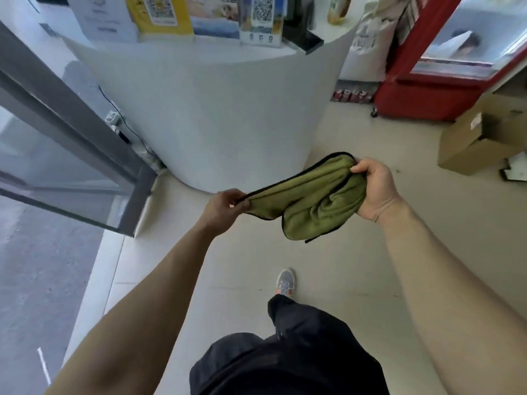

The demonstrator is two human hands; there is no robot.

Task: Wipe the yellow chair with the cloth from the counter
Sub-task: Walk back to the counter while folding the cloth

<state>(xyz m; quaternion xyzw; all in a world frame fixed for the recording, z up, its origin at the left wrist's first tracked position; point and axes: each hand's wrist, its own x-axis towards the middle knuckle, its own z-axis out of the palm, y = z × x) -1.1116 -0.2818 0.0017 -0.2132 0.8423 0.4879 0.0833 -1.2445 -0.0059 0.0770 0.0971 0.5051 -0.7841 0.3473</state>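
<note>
An olive-green cloth point(310, 201) with a black hem hangs in the air between both hands, in front of the curved white counter point(216, 109). My left hand point(225, 208) pinches its left corner. My right hand point(373, 189) grips the bunched right end, thumb on top. The cloth sags and folds in the middle. No yellow chair is in view.
Leaflets and signs stand on the counter top point(176, 21). A glass door with a grey frame point(71, 155) is at the left. A red fridge point(445, 67) and a cardboard box point(482, 138) are at the right. My foot point(285, 282) is on the beige floor.
</note>
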